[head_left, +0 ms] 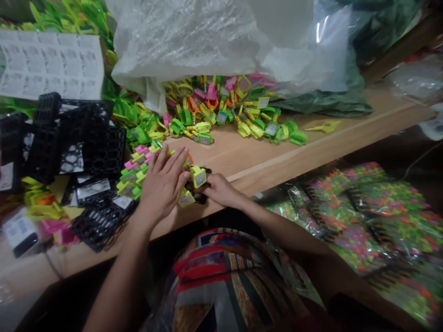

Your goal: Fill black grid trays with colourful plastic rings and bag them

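Nearly touching — left hand (159, 186) splayed, right hand (221, 190) curled.

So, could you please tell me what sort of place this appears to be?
It looks like a small packing workshop for plastic novelties: heaps of bright plastic pieces on a wooden bench, black plastic mesh racks, and filled clear bags of colourful goods.

Two bare hands reaching forward, close together

The open left hand (161, 184) spreads its long fingers; the curled right hand (221, 191) hides its fingertips; the bare left forearm (119, 286) and bare right forearm (287, 235) angle inward.
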`<state>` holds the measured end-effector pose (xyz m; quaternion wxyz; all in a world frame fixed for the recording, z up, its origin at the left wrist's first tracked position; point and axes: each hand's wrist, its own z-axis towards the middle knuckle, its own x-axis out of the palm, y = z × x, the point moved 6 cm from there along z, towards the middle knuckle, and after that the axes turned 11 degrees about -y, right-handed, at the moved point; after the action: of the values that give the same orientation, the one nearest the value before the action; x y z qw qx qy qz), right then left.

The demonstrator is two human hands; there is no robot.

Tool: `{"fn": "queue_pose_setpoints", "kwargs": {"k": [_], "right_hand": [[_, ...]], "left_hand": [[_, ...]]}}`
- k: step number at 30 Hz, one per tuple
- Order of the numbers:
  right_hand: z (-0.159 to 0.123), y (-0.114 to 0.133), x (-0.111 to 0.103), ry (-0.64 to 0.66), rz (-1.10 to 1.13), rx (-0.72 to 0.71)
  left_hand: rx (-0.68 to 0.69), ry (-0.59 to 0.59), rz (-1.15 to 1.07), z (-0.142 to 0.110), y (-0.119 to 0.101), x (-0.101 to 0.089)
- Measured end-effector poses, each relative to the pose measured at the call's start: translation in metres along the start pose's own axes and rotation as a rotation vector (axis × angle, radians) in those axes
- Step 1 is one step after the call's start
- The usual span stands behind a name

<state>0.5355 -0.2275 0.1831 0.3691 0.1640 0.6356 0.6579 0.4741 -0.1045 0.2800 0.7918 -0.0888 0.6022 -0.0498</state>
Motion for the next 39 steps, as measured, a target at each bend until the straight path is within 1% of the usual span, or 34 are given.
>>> {"fn": "queue_pose_setpoints", "kwargs": {"k": [2, 5, 7, 9, 11, 12, 13, 14, 15, 18, 19, 20, 21, 22, 23, 25, 28, 30, 32, 34, 36, 39], "right_hand": [[-0.004, -0.006, 0.007, -0.022, -0.080, -0.055], [-0.010, -0.011, 0.017, -0.030, -0.200, -0.198], [-0.011, -0.011, 0.025, 0.004, -0.257, -0.255], [-0.010, -0.008, 0.029, 0.062, -0.300, -0.264], [-0.005, -0.001, 0.024, 0.121, -0.304, -0.275], [-0.001, 0.002, 0.016, 0.128, -0.296, -0.287], [0.004, 0.006, 0.001, 0.104, -0.293, -0.296], [0.010, 0.007, -0.019, 0.042, -0.305, -0.299], [0.016, 0.007, -0.044, -0.055, -0.341, -0.288], [0.029, -0.002, -0.136, -0.429, -0.593, -0.168], [0.031, -0.008, -0.163, -0.522, -0.705, -0.104], [0.032, -0.015, -0.185, -0.578, -0.813, -0.029], [0.033, -0.022, -0.201, -0.602, -0.907, 0.044], [0.032, -0.028, -0.209, -0.597, -0.981, 0.102], [0.032, -0.033, -0.211, -0.573, -1.029, 0.137], [0.030, -0.037, -0.199, -0.516, -1.050, 0.133], [0.026, -0.029, -0.164, -0.416, -0.922, 0.002], [0.024, -0.018, -0.149, -0.358, -0.777, -0.090], [0.024, -0.009, -0.150, -0.346, -0.674, -0.137], [0.024, -0.004, -0.159, -0.353, -0.647, -0.141], [0.024, -0.003, -0.165, -0.326, -0.636, -0.152], [0.023, -0.008, -0.158, -0.252, -0.617, -0.188]], "left_hand": [[-0.003, 0.005, 0.004, 0.000, 0.001, 0.000], [-0.005, 0.024, -0.001, 0.000, -0.001, -0.002], [-0.004, 0.045, -0.005, 0.002, -0.004, -0.002], [-0.010, 0.043, 0.015, 0.004, -0.009, -0.002], [-0.020, -0.001, 0.057, 0.006, -0.013, -0.003], [-0.021, -0.030, 0.076, 0.007, -0.014, -0.003], [-0.017, -0.058, 0.088, 0.007, -0.014, -0.002], [-0.006, -0.082, 0.091, 0.007, -0.014, -0.001], [0.010, -0.100, 0.089, 0.006, -0.013, 0.001], [0.048, -0.152, 0.078, 0.005, -0.008, 0.005], [0.052, -0.164, 0.077, 0.005, -0.006, 0.005], [0.052, -0.175, 0.077, 0.005, -0.005, 0.005], [0.050, -0.183, 0.079, 0.005, -0.004, 0.005], [0.047, -0.187, 0.082, 0.005, -0.004, 0.005], [0.045, -0.186, 0.085, 0.005, -0.004, 0.005], [0.043, -0.181, 0.088, 0.005, -0.005, 0.005], [0.040, -0.156, 0.082, 0.004, -0.004, 0.005], [0.038, -0.137, 0.072, 0.002, -0.003, 0.004], [0.042, -0.117, 0.062, 0.001, -0.003, 0.003], [0.049, -0.105, 0.057, 0.000, -0.003, 0.002], [0.056, -0.099, 0.057, 0.000, -0.003, 0.001], [0.062, -0.090, 0.055, 0.000, -0.003, 0.001]]}}
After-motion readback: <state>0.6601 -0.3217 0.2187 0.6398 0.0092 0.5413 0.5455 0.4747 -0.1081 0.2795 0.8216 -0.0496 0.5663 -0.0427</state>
